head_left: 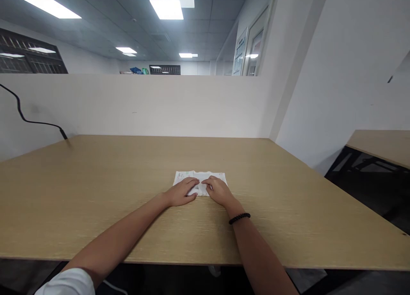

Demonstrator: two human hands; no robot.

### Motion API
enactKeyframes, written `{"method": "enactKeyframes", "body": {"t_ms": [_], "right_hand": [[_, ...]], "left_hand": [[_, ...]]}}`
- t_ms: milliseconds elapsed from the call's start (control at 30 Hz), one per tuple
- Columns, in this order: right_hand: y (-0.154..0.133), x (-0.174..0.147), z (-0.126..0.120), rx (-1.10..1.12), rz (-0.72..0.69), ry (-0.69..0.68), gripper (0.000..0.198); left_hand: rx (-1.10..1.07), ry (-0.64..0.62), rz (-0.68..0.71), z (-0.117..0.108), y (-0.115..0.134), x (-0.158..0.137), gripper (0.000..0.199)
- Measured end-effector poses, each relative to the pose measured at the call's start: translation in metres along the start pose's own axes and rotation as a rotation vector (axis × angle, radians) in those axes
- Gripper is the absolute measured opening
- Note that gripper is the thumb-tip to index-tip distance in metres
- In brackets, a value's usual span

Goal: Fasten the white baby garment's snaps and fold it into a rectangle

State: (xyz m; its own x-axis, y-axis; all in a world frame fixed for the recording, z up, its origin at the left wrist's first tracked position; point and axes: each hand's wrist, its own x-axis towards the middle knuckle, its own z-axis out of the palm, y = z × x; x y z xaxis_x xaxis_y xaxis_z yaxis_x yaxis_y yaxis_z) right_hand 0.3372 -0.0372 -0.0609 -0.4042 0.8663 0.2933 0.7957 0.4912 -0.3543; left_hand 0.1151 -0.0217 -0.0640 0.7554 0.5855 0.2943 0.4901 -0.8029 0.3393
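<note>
White piece (201, 190) (cloth or packet, hard to say): flat on tabletop (128, 171) | left hand (183, 192): palm down, thumb spread, resting on it | right hand (219, 190): fingers half curled over it | pinching by either: cannot tell

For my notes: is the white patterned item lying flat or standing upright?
Flat: the white patterned item lies along the tabletop, left hand and right hand over it.
</note>
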Motion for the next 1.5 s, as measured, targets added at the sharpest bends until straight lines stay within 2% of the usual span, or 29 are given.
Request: {"method": "enactKeyframes", "body": {"t_ms": [333, 433, 533, 667, 1067, 1300, 1500], "right_hand": [[0.004, 0.002, 0.003, -0.095, -0.047, -0.028, 0.043], [0.006, 0.001, 0.005, -0.093, -0.062, 0.006, 0.045], [0.007, 0.0, 0.006, -0.053, -0.074, 0.042, 0.041], [0.007, -0.001, 0.006, -0.065, -0.096, 0.021, 0.034], [0.004, 0.001, 0.003, -0.046, -0.046, -0.001, 0.038], [-0.004, -0.001, -0.006, -0.263, 0.11, -0.087, 0.047], [-0.002, -0.004, -0.008, -0.382, 0.411, 0.018, 0.05]], "left_hand": [[-0.015, 0.037, 0.053, -0.001, 0.002, -0.001, 0.046], [-0.017, 0.025, 0.036, -0.002, 0.003, -0.001, 0.046], [-0.009, 0.02, 0.027, -0.002, 0.003, -0.002, 0.046], [-0.003, 0.038, 0.045, -0.002, 0.004, -0.001, 0.044], [-0.005, 0.039, 0.054, 0.001, 0.0, -0.001, 0.044], [0.042, 0.001, 0.077, -0.002, 0.001, -0.002, 0.045], [0.074, 0.003, 0.09, -0.002, 0.002, -0.002, 0.053]]}}
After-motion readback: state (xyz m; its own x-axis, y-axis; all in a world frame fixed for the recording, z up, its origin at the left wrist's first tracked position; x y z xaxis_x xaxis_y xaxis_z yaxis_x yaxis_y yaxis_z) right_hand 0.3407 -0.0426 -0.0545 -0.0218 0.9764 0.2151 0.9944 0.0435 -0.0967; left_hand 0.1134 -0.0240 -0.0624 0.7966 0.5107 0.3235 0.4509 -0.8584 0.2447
